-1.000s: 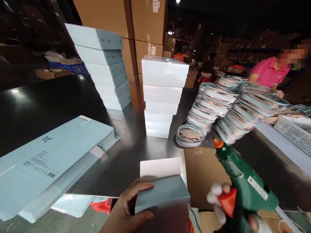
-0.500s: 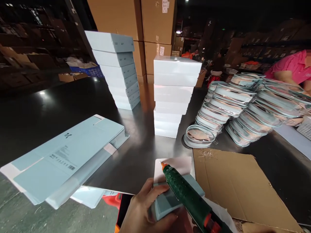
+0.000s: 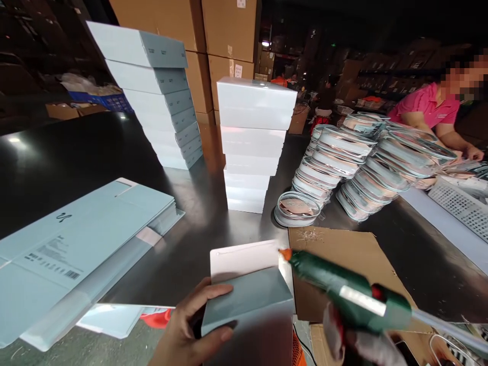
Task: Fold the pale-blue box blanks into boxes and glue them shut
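My left hand [image 3: 198,320] grips a light blue carton [image 3: 247,297] by its left side, thumb in front and fingers on top. The carton's pale end flap [image 3: 244,256] stands up at the far side, with a thin line of glue along its upper edge. In my right hand [image 3: 358,343], which looks gloved and is blurred, is a green hot glue gun [image 3: 343,284]. Its orange nozzle [image 3: 285,254] points left, just beside the flap's right end. A translucent glue stick [image 3: 446,325] sticks out of its back.
Flat blue cartons [image 3: 95,239] lie stacked at left. Two towers of boxes, one bluish [image 3: 152,96] and one white [image 3: 251,147], stand behind. Clear round-ended pouches [image 3: 343,157] are piled at right. A cardboard sheet [image 3: 343,254] lies nearby; a person in pink [image 3: 430,112] works beyond.
The glue gun has swept right along the flap, leaving a glue line, and now lies more level. The carton has tipped up, showing more of its front. My view has shifted right.
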`<action>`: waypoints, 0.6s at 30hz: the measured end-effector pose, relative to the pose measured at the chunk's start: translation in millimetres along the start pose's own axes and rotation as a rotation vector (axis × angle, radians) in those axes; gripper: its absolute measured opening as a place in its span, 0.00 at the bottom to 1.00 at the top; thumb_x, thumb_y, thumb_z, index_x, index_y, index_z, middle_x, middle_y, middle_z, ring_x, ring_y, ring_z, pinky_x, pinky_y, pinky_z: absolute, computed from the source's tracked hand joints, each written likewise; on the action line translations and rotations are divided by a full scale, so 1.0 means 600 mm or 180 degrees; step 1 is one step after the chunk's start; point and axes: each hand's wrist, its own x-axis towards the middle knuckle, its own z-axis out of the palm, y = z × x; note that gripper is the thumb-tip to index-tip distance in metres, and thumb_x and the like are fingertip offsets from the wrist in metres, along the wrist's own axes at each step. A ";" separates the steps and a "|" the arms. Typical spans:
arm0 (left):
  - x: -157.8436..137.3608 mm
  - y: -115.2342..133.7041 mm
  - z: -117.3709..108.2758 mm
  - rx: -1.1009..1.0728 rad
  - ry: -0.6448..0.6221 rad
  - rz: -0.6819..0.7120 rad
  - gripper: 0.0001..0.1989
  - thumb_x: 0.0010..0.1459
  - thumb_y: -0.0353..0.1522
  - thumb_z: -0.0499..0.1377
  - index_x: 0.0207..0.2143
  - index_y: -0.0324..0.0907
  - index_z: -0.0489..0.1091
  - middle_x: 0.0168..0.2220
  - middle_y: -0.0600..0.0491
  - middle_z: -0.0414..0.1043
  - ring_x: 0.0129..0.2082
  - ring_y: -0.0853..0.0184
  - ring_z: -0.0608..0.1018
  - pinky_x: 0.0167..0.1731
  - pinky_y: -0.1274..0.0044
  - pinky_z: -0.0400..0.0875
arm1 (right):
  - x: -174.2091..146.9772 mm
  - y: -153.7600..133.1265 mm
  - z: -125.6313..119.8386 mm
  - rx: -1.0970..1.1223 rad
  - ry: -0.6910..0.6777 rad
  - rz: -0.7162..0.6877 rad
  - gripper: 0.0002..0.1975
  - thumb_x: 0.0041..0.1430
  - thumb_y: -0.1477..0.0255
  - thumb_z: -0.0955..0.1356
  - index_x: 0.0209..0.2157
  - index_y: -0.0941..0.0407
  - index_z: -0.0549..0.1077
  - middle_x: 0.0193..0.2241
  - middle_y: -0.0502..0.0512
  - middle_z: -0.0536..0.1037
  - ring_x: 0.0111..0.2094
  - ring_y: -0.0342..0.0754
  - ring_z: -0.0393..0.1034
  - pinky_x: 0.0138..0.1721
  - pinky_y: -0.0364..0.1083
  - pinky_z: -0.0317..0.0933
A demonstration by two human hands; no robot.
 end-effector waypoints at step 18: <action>-0.005 -0.028 0.030 -0.0807 -0.0020 0.0410 0.19 0.49 0.44 0.75 0.43 0.53 0.79 0.60 0.48 0.72 0.58 0.46 0.77 0.47 0.68 0.79 | 0.073 -0.030 0.094 0.0093 -0.0192 -0.0910 0.52 0.57 0.49 0.75 0.71 0.31 0.39 0.61 0.50 0.73 0.58 0.52 0.74 0.54 0.49 0.71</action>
